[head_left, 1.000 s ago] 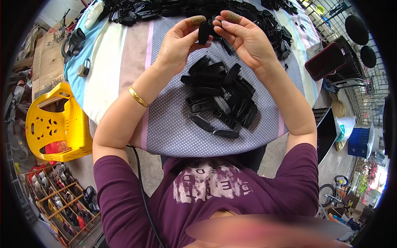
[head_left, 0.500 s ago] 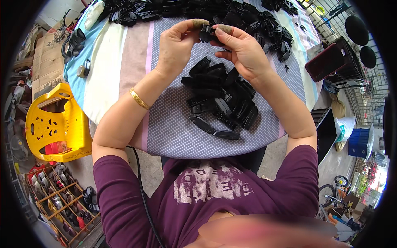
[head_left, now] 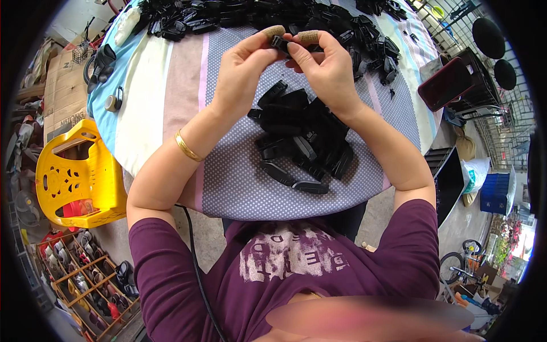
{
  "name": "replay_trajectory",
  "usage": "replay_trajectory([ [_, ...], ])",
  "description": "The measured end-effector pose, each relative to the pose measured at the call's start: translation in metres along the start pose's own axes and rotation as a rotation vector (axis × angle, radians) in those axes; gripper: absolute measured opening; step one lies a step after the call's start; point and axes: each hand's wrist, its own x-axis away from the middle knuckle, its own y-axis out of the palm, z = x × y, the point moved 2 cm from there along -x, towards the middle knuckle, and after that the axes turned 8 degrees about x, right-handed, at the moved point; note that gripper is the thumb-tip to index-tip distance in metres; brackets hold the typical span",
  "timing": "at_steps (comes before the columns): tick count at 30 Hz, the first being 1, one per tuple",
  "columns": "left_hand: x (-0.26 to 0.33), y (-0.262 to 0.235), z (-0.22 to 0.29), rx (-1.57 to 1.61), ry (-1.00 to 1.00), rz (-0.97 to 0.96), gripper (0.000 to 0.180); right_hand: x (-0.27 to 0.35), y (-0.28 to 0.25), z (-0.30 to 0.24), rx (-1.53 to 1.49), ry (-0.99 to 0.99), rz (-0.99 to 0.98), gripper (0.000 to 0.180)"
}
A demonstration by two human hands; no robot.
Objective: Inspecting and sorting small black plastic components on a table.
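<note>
A small black plastic piece (head_left: 280, 43) is held up between both hands over the far half of the table; its exact kind cannot be made out. My left hand (head_left: 244, 65) pinches its left end between thumb and forefinger. From the right, my right hand (head_left: 326, 65) grips it, thumb pressed against its near side. Brown wraps cover both forefingers. Nearer to me, a small heap of similar black plastic parts (head_left: 302, 134) lies on the dotted cloth. A far larger pile of black parts (head_left: 199, 16) spreads along the table's back, behind my hands.
The round table (head_left: 239, 194) wears a striped, dotted cloth. A phone (head_left: 445, 90) is at its right edge; a round watch-like object (head_left: 111, 102) lies at the left. Beside the table stand a yellow plastic chair (head_left: 85, 176) and a wooden shoe rack (head_left: 85, 273). A cable (head_left: 194, 256) hangs near my left arm.
The black piece has tilted and turned in my fingers. My left thumb has come up against it, and my right hand has shifted slightly left. The near heap looks much the same.
</note>
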Motion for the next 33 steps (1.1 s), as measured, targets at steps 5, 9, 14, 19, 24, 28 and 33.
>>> replay_trajectory([
  [5, -0.001, -0.004, -0.004, -0.059, 0.01, 0.009, 0.024, -0.002, 0.001, 0.002, 0.139, -0.053, -0.026, 0.029],
  [9, -0.007, -0.013, 0.005, -0.055, -0.027, -0.066, 0.024, -0.005, -0.009, -0.003, 0.343, -0.053, -0.238, 0.035],
  [14, -0.004, -0.005, 0.017, -0.161, 0.045, -0.226, 0.023, 0.001, -0.01, -0.014, 0.177, -0.075, -0.37, 0.028],
  [19, -0.006, -0.006, 0.012, -0.215, 0.032, -0.203, 0.023, 0.004, -0.007, -0.002, 0.352, -0.252, -0.232, 0.024],
  [24, -0.011, -0.012, 0.016, -0.458, 0.026, -0.16, 0.025, -0.021, -0.017, -0.003, 0.602, -0.255, -0.46, 0.03],
  [28, -0.005, 0.005, 0.029, -1.089, -0.154, -0.348, 0.044, -0.061, -0.036, 0.017, 0.944, -0.677, -0.167, 0.051],
  [33, -0.002, 0.0, 0.028, -1.167, -0.229, -0.403, 0.042, -0.081, -0.018, 0.053, 1.252, -0.483, -0.387, 0.059],
])
